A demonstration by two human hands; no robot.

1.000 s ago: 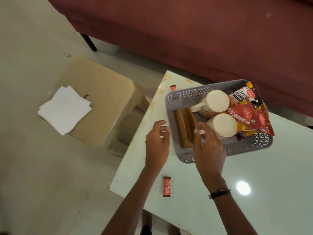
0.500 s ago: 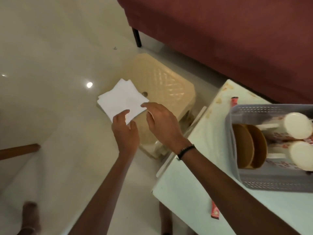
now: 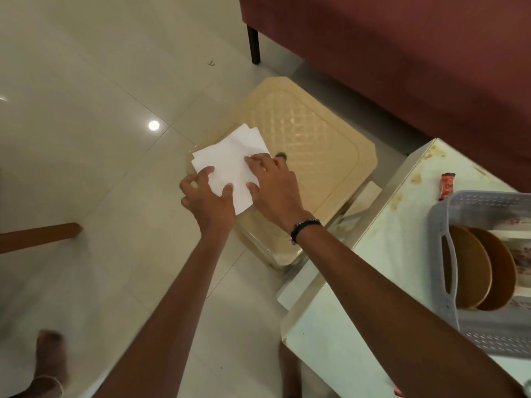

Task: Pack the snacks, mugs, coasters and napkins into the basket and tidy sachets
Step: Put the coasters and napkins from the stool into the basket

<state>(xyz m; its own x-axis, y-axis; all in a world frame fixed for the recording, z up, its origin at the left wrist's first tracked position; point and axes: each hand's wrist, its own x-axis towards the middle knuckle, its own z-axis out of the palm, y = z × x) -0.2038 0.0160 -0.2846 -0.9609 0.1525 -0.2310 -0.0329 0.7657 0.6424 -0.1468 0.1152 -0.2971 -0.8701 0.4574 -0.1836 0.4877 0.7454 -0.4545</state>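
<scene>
A stack of white napkins [image 3: 230, 156] lies on the near left corner of a cream plastic stool [image 3: 310, 156]. My left hand [image 3: 208, 196] grips the stack's near left edge, fingers curled around it. My right hand [image 3: 273, 188] presses on the stack's right side, thumb at its near edge. The grey perforated basket [image 3: 448, 225] stands on the white table [image 3: 373, 282] at the right, with two brown coasters [image 3: 474, 274] upright inside it and parts of the mugs [image 3: 521, 254] at the frame edge. A red sachet [image 3: 446, 185] lies on the table behind the basket.
A maroon sofa [image 3: 402, 53] with a dark leg runs along the back. A wooden leg [image 3: 37, 239] juts in from the left over the tiled floor. A bare foot [image 3: 50, 360] is at the bottom left.
My hands left the basket and swung left to the stool. Both now rest on the napkin stack, closed around its near edges. The view turned left and nearer to the stool.
</scene>
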